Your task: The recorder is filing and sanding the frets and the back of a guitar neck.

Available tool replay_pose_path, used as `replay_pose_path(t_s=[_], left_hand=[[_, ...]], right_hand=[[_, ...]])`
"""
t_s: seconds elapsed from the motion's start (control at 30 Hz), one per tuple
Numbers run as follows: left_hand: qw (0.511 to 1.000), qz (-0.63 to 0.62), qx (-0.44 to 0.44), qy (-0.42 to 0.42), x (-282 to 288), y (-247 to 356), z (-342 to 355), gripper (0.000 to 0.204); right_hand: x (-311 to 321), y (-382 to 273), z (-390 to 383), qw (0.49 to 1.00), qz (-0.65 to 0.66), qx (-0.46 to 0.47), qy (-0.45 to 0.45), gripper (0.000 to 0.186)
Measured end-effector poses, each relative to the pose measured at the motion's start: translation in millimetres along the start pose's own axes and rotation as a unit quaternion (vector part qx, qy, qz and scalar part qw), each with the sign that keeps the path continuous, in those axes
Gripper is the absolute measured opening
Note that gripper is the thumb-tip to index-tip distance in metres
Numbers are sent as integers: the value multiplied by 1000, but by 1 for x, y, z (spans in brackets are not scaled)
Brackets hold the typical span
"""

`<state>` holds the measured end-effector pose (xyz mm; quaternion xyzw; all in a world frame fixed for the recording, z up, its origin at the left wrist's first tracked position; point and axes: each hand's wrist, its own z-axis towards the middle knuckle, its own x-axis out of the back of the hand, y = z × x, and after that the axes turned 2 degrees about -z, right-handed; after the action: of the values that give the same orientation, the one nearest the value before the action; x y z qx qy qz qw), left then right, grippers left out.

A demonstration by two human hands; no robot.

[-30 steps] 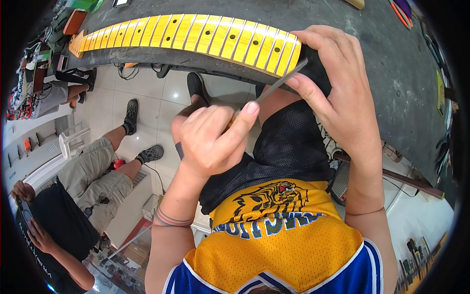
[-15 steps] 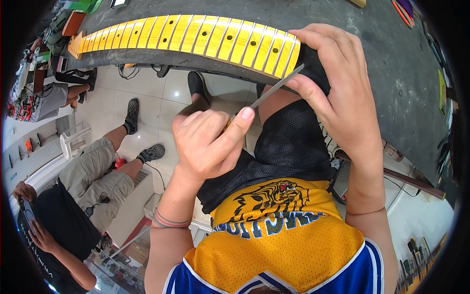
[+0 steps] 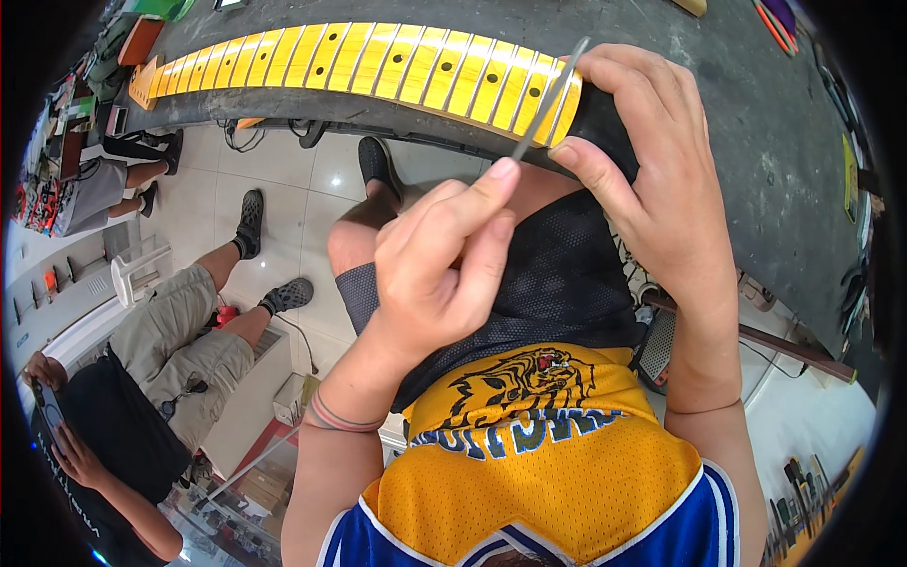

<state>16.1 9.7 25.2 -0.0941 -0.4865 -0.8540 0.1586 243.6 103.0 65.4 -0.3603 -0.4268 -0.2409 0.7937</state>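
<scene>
Raised: slim metal file (image 3: 550,100), over glossy fretboard (image 3: 371,61).

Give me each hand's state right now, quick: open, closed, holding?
Left hand: closed, holding a slim grey file-like tool.
Right hand: spread around the end of the guitar neck; whether it grips cannot be told.

Near the far right corner of the worn dark-grey surface (image 3: 775,161) lie two slim orange sticks (image 3: 771,28), just beside a purple object (image 3: 782,13); a flat yellow-green strip (image 3: 849,175) sits by the right edge. Over glossy pale floor tiles (image 3: 274,217), to the left — a person in a black shirt and khaki shorts (image 3: 132,416), wearing dark perforated clogs (image 3: 286,296). Dark-handled hand tools (image 3: 798,496) stand in a row at lower right.
</scene>
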Motion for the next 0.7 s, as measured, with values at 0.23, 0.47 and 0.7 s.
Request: replay_pose_path(t_s=[0.23, 0.47, 0.7], left_hand=[[958, 220, -166, -82, 36, -28, -22, 58], [960, 219, -156, -74, 27, -22, -14, 53], [984, -111, 139, 6, -7, 8, -5, 48]], right_hand=[[-1, 1, 0, 1000, -1, 2, 1, 54], [1, -1, -1, 1000, -9, 7, -3, 55], [-2, 0, 1, 1000, -9, 5, 11, 55]])
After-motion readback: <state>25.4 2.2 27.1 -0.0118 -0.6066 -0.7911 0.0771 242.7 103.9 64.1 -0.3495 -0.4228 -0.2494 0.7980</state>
